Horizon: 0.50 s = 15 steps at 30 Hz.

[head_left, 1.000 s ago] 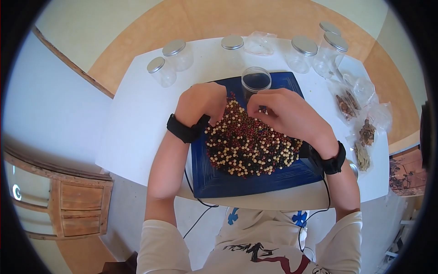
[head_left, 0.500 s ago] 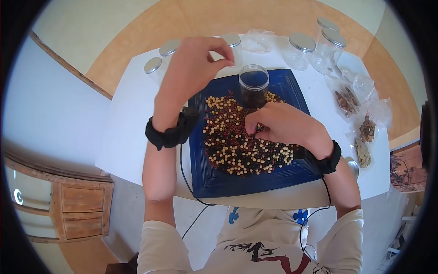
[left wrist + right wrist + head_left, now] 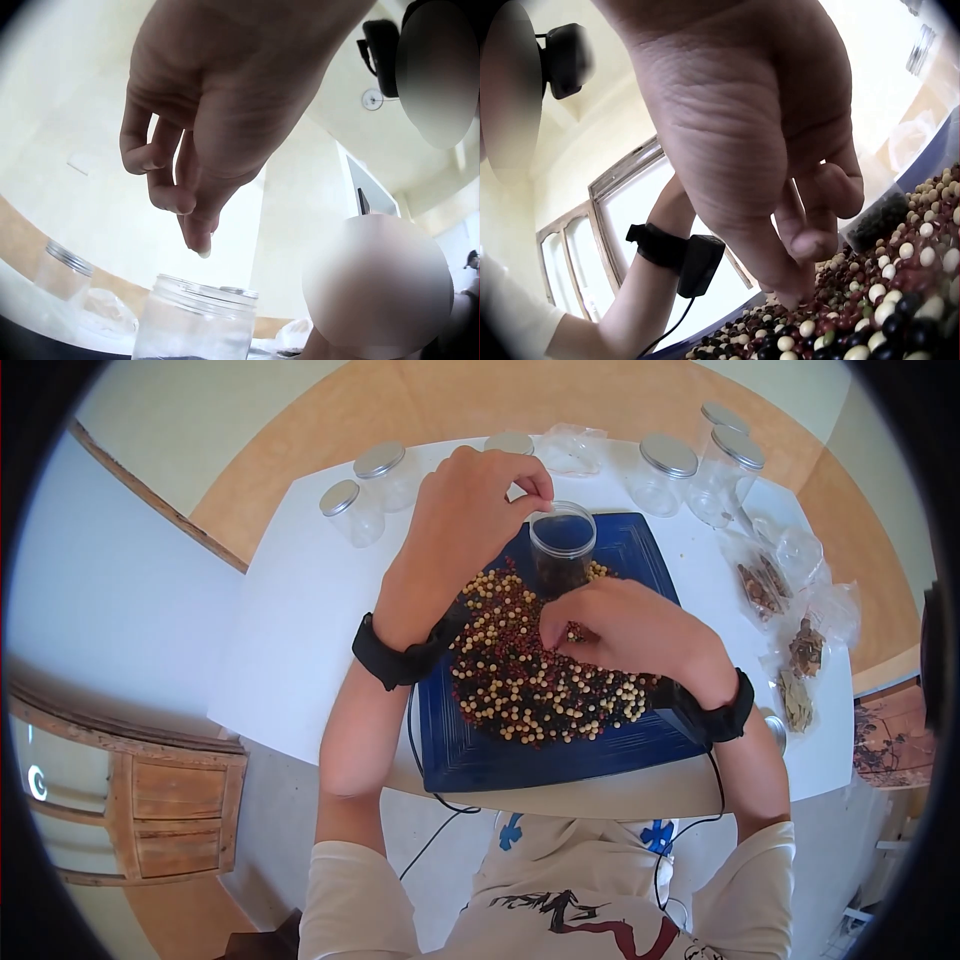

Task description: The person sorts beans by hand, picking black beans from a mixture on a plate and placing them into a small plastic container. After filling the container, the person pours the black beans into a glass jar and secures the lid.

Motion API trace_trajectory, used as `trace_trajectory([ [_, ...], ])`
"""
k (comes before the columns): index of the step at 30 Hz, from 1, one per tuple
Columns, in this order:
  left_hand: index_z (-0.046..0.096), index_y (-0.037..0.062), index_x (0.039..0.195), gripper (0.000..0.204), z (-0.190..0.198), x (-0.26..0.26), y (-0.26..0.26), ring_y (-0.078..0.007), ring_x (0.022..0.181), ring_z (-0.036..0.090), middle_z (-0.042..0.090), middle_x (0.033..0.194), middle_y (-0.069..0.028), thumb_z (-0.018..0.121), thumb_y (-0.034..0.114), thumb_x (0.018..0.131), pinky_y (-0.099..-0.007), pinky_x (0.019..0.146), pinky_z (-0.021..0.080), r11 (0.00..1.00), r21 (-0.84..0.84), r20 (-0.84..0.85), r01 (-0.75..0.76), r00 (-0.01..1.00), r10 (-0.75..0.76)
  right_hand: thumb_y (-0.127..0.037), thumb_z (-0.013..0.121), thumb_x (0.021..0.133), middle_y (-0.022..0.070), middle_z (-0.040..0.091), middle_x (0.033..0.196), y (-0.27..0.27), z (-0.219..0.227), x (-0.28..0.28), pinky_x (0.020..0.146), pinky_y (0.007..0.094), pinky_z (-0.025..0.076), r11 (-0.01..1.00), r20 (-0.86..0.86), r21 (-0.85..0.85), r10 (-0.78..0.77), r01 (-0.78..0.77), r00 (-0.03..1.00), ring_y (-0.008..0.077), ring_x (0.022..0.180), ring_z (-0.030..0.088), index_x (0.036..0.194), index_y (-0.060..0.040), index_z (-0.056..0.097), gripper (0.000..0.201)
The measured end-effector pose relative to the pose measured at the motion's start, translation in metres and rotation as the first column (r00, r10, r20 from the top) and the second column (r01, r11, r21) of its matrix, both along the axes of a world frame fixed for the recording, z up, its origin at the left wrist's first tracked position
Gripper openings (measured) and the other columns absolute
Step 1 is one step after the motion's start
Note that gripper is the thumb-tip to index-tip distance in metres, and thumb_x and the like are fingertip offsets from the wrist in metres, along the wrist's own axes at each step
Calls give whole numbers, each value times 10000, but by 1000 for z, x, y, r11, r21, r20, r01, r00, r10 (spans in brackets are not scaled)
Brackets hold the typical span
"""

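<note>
Nr edge of counter (image 3: 290,620): cable (image 3: 721,790) hangs by R forearm; snag risk if arm lifts. Mid-tray (image 3: 560,768): R hand (image 3: 640,625) pinched low at mixed beans (image 3: 540,705); bean in grip, can't tell. Twd tray's far edge: open jar (image 3: 562,550), upright, dark contents; L hand (image 3: 470,510) pinched above rim, load can't be told. Risks: off-centre release, spill outside; knuckle knock, jar tips.

Head camera looks down over the tray (image 3: 500,764); close wrist cameras face up past left hand (image 3: 468,510) and right hand (image 3: 640,625); all 3 share the jar (image 3: 562,560)
</note>
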State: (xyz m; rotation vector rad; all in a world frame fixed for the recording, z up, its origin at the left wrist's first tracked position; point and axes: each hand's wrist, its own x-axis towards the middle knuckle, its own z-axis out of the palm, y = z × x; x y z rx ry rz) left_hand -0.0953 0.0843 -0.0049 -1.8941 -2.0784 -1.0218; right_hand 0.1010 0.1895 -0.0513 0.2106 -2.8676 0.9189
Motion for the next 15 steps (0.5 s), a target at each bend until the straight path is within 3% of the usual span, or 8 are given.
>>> trace_trajectory([
  [5,783,42,916,101,8,-3,-10,-198,684,674,794,853,-68,786,125,859,-315,678,540,999,-36,-66,-12,998,9,-42,728,888,111,769,915,1,26,-1,721,425,576,989,-185,-27,-151,149,971,320,809,746,965,-69,736,83],
  [7,784,44,906,96,10,-5,-19,-204,698,681,793,856,-73,785,122,851,-319,686,544,996,-89,-89,-31,996,23,-54,741,894,99,763,913,0,32,-1,681,400,563,926,-307,-159,-377,343,874,303,744,723,992,-73,730,101],
  [9,790,38,895,120,11,-9,-27,-231,738,717,796,866,-86,811,103,796,-338,709,563,944,-330,-38,28,998,-43,-46,752,894,97,754,898,5,25,-3,652,380,551,909,-344,-139,-416,392,842,287,705,705,1016,-76,721,129],
  [10,790,38,895,120,9,-9,-28,-231,738,717,796,866,-86,811,103,796,-338,709,563,944,-330,-39,29,998,-44,-40,757,891,98,755,898,6,23,-4,653,380,551,896,-377,-134,-441,424,814,289,705,704,1025,-77,718,144],
  [12,794,23,896,157,3,-10,-31,-250,799,757,801,873,-92,826,64,749,-349,726,579,729,-673,55,120,992,-112,-33,761,887,99,755,897,7,19,-6,654,380,551,881,-411,-130,-465,455,784,292,704,703,1033,-77,714,160],
  [15,766,94,771,89,-12,0,-35,-321,822,732,733,809,-82,797,88,689,-404,674,560,709,-702,22,60,998,-62,-29,773,880,99,760,906,6,16,-9,664,391,554,861,-416,-141,-499,488,760,311,729,712,1030,-75,707,171],
])
